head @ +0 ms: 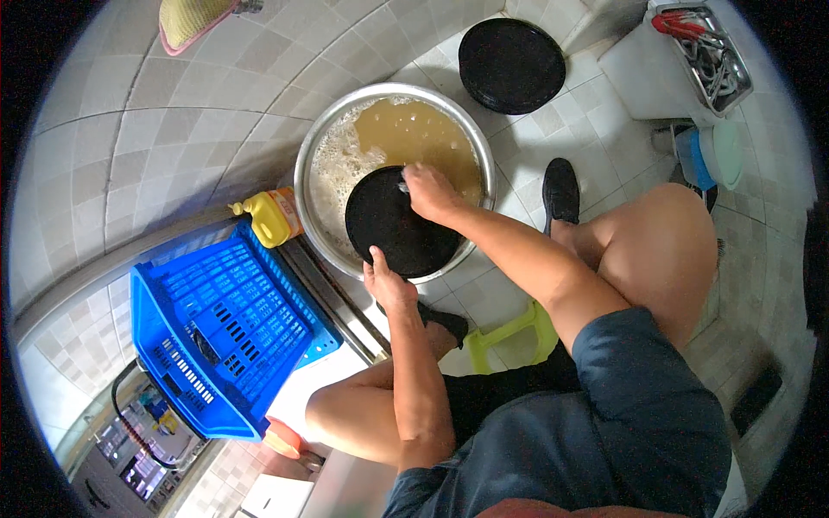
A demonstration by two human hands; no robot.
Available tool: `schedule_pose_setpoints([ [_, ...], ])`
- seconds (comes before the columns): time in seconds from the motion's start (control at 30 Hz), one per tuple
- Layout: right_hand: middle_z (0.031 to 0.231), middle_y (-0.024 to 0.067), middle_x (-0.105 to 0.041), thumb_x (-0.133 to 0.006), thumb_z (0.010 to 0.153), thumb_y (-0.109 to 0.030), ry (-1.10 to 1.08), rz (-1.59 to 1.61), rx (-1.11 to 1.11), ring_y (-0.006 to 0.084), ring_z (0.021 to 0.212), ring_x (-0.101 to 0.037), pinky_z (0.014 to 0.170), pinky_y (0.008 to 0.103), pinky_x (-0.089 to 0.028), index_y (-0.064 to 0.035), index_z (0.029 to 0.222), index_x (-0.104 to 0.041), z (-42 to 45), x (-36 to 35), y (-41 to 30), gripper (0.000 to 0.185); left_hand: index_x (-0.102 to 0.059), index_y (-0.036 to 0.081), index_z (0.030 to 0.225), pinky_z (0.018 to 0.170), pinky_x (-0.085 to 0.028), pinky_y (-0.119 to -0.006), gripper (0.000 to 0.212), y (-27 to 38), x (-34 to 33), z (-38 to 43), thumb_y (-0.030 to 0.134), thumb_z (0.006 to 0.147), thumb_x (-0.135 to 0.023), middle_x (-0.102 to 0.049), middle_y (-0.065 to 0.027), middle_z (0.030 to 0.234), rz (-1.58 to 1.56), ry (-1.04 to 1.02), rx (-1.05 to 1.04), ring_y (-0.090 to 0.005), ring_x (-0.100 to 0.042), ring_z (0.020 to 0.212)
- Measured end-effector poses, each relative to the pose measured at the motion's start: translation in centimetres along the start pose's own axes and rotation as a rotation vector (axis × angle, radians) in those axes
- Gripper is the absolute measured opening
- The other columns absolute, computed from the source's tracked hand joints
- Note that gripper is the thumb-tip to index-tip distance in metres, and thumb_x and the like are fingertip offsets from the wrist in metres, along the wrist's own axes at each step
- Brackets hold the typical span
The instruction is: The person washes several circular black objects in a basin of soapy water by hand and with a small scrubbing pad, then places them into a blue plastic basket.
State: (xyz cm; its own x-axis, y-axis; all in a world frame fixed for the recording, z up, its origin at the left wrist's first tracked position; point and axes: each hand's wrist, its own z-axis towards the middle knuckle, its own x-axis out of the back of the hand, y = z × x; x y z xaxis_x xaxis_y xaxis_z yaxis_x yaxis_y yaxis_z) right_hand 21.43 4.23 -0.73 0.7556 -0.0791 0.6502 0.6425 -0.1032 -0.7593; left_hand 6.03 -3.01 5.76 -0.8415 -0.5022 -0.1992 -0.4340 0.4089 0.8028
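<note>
A round black tray [401,223] leans at a tilt in a large metal basin [490,175] of brownish, foamy water [421,133]. My left hand [390,285] grips the tray's near left rim, thumb on top. On the tray's far right part rests my right hand [430,193], its fingers curled around a small silvery wad [403,187]. Most of that wad is hidden by the fingers, so whether it is a steel wool scrubber is unclear. The tray's lower edge overlaps the basin's near rim.
More round black trays [511,65] lie on the tiled floor. A yellow jug [269,217] and blue plastic baskets [227,324] stand left. A green stool [511,337] is below me. Top right, a metal tray [712,71] holds red-handled tools [680,26].
</note>
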Motion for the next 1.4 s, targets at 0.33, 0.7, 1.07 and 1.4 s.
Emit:
schedule_pose_setpoints([
  [0.33,0.096,0.0260,-0.059,-0.056,0.076,0.003,-0.112,0.130,0.080,0.0460,0.094,-0.057,0.082,0.0520,-0.048,0.0033,0.090,-0.056,-3.4,-1.2,-4.3,0.013,-0.058,0.001,0.119,0.082,-0.058,-0.037,0.034,0.7,0.1,1.1,0.028,0.099,-0.061,-0.068,-0.0121,0.110,-0.013,0.097,0.022,-0.0253,-0.068,0.093],
  [0.7,0.089,0.0186,-0.058,-0.059,0.079,-0.002,-0.159,0.381,0.340,0.0394,0.087,-0.058,0.075,0.0486,-0.048,-0.0029,0.088,-0.059,-2.0,-2.8,-6.9,0.009,-0.054,-0.001,0.128,0.086,-0.056,-0.042,0.052,1.0,0.9,1.5,0.042,0.099,-0.059,-0.063,-0.0148,0.119,-0.001,0.035,0.080,-0.0287,-0.065,0.102],
  [1.07,0.089,0.0173,-0.059,-0.056,0.076,0.003,-0.254,0.423,0.343,0.0391,0.087,-0.059,0.075,0.0493,-0.048,-0.0016,0.085,-0.059,-3.3,-3.1,-8.1,0.011,-0.056,0.000,0.126,0.088,-0.054,-0.040,0.049,0.8,2.6,2.4,0.042,0.101,-0.055,-0.063,-0.0135,0.121,-0.024,-0.020,0.096,-0.0261,-0.064,0.105],
  [1.4,0.092,0.0239,-0.061,-0.057,0.072,-0.001,-0.294,0.212,0.153,0.0429,0.093,-0.060,0.082,0.0489,-0.051,0.0019,0.083,-0.060,-4.3,-2.3,-6.2,0.012,-0.052,0.001,0.133,0.097,-0.052,-0.044,0.053,0.2,3.3,3.3,0.044,0.102,-0.052,-0.062,-0.0134,0.127,-0.065,-0.037,0.102,-0.0299,-0.063,0.111],
])
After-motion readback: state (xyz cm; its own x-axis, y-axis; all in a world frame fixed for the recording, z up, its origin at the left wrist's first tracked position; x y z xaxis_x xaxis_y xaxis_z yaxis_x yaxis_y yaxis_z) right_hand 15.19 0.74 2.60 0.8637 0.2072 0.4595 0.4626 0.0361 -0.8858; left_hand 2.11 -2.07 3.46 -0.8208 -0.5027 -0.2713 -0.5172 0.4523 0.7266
